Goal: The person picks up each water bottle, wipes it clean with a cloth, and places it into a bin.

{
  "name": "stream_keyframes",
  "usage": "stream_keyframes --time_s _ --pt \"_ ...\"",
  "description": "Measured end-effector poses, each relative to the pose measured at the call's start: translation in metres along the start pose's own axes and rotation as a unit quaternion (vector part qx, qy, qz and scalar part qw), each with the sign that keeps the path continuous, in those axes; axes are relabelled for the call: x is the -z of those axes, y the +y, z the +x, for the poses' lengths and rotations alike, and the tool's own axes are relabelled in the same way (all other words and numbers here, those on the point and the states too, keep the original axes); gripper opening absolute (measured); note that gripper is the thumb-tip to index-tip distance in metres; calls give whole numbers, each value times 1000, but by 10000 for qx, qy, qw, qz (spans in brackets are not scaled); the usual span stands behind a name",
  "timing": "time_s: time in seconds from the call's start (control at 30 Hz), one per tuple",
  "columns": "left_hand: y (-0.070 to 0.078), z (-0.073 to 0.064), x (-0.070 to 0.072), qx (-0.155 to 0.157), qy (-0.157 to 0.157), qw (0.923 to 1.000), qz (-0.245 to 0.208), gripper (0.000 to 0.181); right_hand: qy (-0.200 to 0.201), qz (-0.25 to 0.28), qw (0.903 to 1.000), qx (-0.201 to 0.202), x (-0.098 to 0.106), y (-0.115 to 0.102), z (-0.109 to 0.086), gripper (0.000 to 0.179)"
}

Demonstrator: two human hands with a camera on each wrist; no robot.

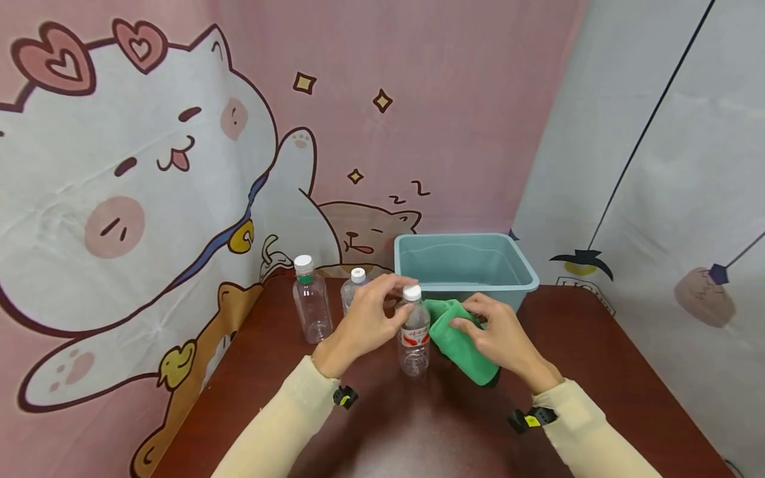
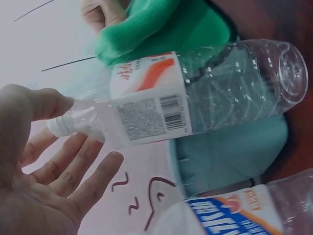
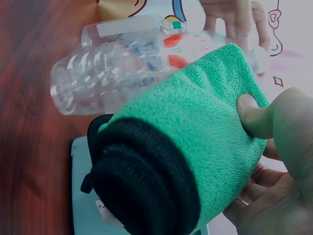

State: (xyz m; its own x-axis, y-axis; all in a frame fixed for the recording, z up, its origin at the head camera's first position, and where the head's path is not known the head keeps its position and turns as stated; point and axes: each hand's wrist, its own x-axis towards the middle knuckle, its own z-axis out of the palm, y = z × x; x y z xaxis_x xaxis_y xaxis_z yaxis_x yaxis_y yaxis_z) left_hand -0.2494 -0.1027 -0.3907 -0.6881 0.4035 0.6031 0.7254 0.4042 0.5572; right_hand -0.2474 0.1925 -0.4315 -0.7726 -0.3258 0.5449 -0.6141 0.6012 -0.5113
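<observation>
A clear plastic bottle [image 1: 414, 338] with a red and white label and a white cap stands upright on the dark red table [image 1: 382, 425]. My left hand [image 1: 396, 300] reaches to its neck from the left. In the left wrist view the palm is spread, with thumb and straight fingers either side of the cap and not closed on the bottle [image 2: 205, 93]. My right hand [image 1: 478, 320] grips a folded green cloth [image 1: 463, 345] with a black edge, pressed against the bottle's right side. The right wrist view shows the thumb on the cloth [image 3: 195, 132], beside the bottle [image 3: 112, 73].
A teal plastic basin [image 1: 466, 239] stands behind the hands, against the backdrop. Two more clear bottles [image 1: 311, 309] [image 1: 352, 289] stand left of the hands. Printed cloth walls close in the table at the back and both sides.
</observation>
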Motion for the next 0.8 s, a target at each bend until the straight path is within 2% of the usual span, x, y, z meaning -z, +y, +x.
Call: stream_keyframes --time_s 0.23,0.5,0.8 --pt "11 20 19 -93 611 9980 124 38 80 -114 9999 -58 7 8 -11 11" --pt "20 50 36 -224 1279 9906 430 39 3 -158 9997 -207 12 16 -20 10" --pt "24 84 48 -128 1792 9826 466 38 -60 -221 9996 -135 9 23 -22 12"
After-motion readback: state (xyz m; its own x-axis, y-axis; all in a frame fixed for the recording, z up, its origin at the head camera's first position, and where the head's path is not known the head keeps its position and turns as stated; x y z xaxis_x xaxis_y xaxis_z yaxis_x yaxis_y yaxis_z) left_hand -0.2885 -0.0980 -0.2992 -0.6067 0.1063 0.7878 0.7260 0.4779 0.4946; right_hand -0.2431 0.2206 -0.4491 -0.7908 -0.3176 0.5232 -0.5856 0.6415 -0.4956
